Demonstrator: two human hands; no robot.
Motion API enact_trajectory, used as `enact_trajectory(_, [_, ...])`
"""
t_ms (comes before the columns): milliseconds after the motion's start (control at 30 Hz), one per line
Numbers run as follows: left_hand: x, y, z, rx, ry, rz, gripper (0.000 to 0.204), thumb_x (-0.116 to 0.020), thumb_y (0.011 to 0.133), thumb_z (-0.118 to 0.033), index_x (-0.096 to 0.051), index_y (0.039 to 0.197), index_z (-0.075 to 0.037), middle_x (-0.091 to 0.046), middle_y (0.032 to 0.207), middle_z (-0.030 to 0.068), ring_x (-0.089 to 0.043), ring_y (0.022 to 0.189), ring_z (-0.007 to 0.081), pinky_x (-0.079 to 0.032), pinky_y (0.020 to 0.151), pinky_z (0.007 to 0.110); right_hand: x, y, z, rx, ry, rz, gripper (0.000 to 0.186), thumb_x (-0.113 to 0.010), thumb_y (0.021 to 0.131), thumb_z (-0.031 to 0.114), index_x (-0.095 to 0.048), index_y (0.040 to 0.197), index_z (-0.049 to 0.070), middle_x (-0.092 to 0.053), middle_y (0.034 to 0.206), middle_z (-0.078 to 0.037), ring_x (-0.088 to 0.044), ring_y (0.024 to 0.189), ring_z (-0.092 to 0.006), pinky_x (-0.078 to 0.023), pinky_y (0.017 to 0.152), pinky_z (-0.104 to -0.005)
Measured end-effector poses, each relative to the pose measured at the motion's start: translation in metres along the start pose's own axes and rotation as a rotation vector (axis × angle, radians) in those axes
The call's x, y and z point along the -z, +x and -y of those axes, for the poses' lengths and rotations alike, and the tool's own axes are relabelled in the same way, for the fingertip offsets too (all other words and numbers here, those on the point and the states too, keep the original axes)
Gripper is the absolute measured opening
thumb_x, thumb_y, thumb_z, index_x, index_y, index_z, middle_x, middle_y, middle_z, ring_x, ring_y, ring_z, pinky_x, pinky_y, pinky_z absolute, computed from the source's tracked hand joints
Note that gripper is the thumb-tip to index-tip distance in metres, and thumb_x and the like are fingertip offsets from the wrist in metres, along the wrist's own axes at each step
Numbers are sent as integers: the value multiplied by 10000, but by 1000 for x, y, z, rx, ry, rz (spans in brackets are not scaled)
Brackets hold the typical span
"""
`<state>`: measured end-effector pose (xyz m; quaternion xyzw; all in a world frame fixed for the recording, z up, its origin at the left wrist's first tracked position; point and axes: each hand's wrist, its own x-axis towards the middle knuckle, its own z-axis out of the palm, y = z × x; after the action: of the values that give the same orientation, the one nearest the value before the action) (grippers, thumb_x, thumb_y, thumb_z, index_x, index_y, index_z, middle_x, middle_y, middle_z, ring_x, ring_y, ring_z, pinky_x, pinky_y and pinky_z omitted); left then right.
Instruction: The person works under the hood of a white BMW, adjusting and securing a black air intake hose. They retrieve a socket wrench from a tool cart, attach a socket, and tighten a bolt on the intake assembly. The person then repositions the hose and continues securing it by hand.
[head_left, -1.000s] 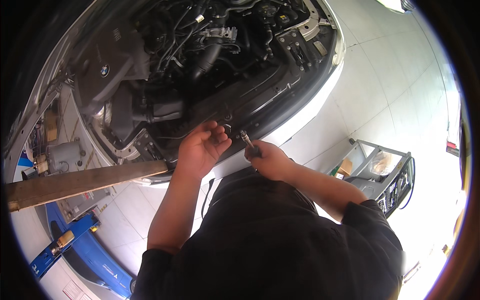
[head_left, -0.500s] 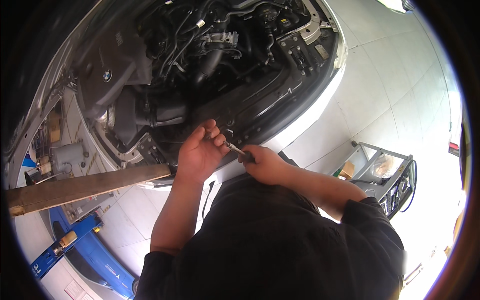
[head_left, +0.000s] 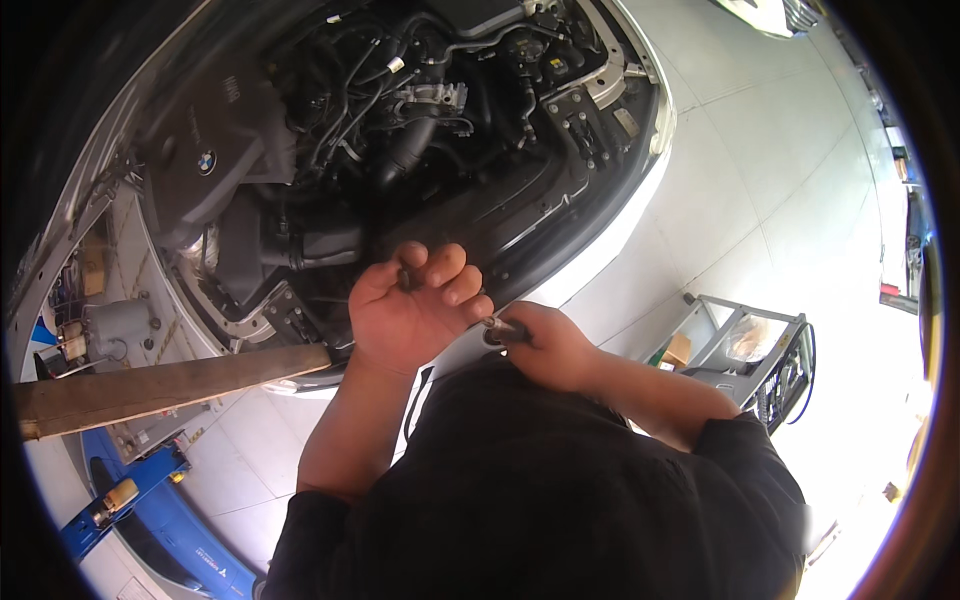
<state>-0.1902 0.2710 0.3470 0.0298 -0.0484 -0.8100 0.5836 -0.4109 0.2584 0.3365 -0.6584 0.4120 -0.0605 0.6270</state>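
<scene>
Tiled floor (head_left: 735,150) beyond; right hand (head_left: 552,347) grips tool (head_left: 503,329); left hand (head_left: 412,312) curls alongside.

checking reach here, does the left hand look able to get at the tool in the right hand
Probably yes: the left hand is close to the tool, whose metal tip points toward it with nothing visible between, though that hand may be pinching a small dark piece.

You're looking out from your own head, left of two side-by-side fisheyes — facing steeply down, nearest your dark shirt (head_left: 545,480) at bottom centre. Your left hand (head_left: 412,318) and right hand (head_left: 553,348) sit mid-frame, a little farther out; the engine bay (head_left: 405,155) spreads beyond, upper left, and tiled floor (head_left: 755,150) curves away at the right — all ringed in black.
</scene>
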Motion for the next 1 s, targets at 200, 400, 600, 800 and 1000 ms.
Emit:
enact_trajectory(200, [32, 12, -12, -61, -18, -89, 231, -560, 979, -289, -704, 1135, -197, -482, 924, 8, -472, 882, 196, -418, 822, 401, 3, -2, 20, -89, 18, -23, 295, -595, 806, 53, -643, 1097, 38, -665, 1023, -151, -653, 986, -308, -511, 864, -385])
enact_trajectory(400, [27, 11, -11, -111, -3, -217, 263, -502, 1035, -305, -675, 1210, -213, -480, 895, 2, -467, 830, 181, -422, 786, 385, -4, -3, 12, -32, 1, -5, 269, -583, 823, 61, -640, 1086, 43, -671, 977, -139, -658, 953, -289, -514, 845, -374])
enact_trajectory(600, [26, 5, -6, -139, 14, -352, 321, -487, 1061, -400, -636, 1263, -198, -477, 842, -19, -461, 777, 163, -417, 727, 364, -17, 12, 18, -36, -80, -8, 262, -586, 851, 104, -586, 1100, 23, -656, 931, -192, -653, 898, -334, -506, 795, -416])
enact_trajectory(800, [36, 5, -4, -151, 50, -405, 370, -538, 1049, -402, -625, 1227, -89, -452, 726, -34, -444, 706, 144, -390, 677, 322, -27, 21, 14, -104, -36, -11, 267, -598, 846, 127, -552, 1084, 16, -650, 912, -217, -649, 901, -375, -501, 799, -447])
enact_trajectory(1000, [30, 17, -1, -200, 63, -566, 349, -537, 1053, -391, -630, 1157, -71, -455, 720, -29, -442, 695, 133, -391, 680, 321, -24, 22, 5, -144, -44, 0, 292, -591, 845, 144, -558, 1105, 16, -661, 944, -232, -653, 941, -399, -502, 822, -464])
